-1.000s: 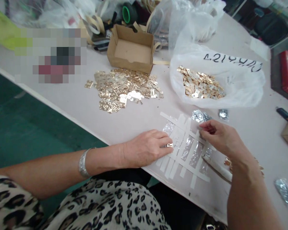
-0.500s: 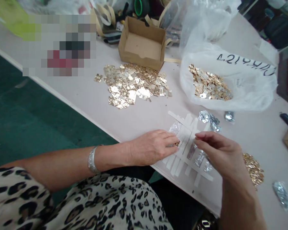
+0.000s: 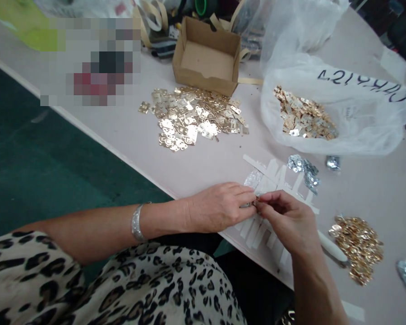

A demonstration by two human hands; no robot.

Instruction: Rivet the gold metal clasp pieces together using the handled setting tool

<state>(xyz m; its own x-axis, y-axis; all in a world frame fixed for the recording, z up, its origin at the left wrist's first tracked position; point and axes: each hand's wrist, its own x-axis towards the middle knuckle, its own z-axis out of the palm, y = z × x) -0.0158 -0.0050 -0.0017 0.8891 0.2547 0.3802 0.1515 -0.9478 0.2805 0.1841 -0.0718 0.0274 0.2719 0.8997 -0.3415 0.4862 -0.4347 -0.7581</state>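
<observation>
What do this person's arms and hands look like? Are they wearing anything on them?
The left hand and right hand are bare, without gloves, and the forearms show no sleeves. A wide silver cuff bracelet circles the left wrist; the right wrist has none. Leopard-print fabric covers the lap below.

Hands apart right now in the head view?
No, the left hand and right hand meet at the fingertips around a small gold-coloured metal piece, over the white tape strips.
</observation>
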